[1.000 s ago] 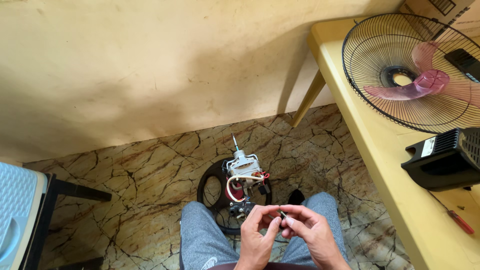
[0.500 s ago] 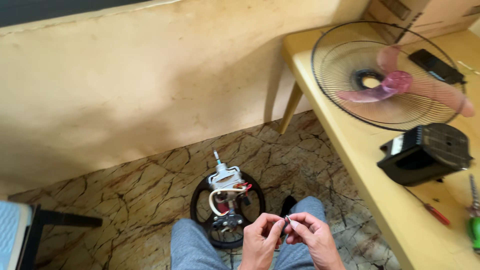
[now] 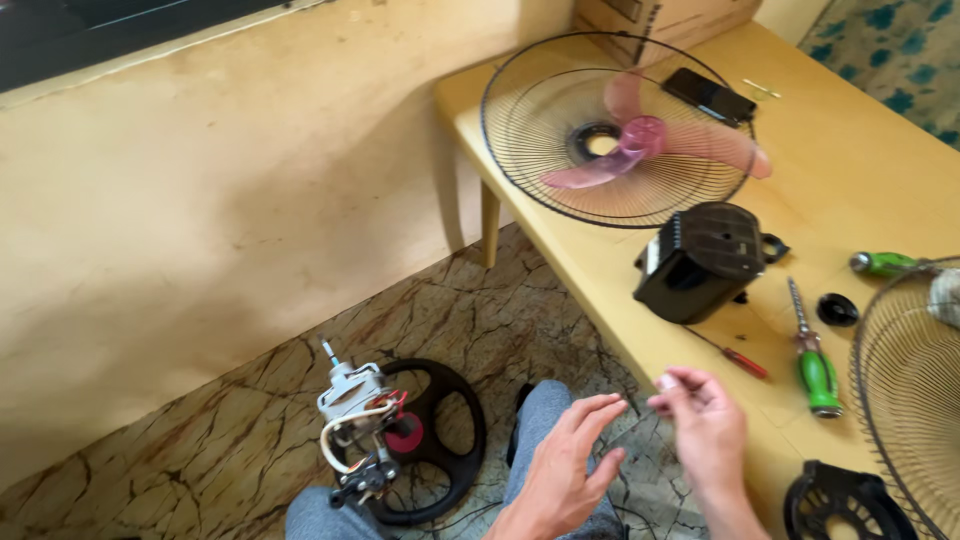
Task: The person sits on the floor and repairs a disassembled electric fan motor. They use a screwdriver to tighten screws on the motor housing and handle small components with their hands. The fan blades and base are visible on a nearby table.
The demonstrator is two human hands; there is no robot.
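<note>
Small part: we've got something tiny and thin pinched at the fingertips of our right hand (image 3: 708,430), too small to tell what it is. It sits just above the front edge of the table (image 3: 880,170), over our knees.
Right hand: fingers curled in, thumb and forefinger closed on that little part.
Left hand: our left hand (image 3: 565,468) is open, fingers spread and pointing toward the right one, holding nothing, close but not touching.
Near the hands: a small red-handled screwdriver (image 3: 738,358) and a green-handled screwdriver (image 3: 815,365) lie on the table just beyond the right hand.
Further out on the table: black motor housing (image 3: 700,260), wire fan guard (image 3: 560,120) with the pink blade (image 3: 640,140) in it, a phone (image 3: 710,95).
Floor: the fan motor (image 3: 360,425) with white wires leans on a black round base (image 3: 440,440) by our left knee.
</note>
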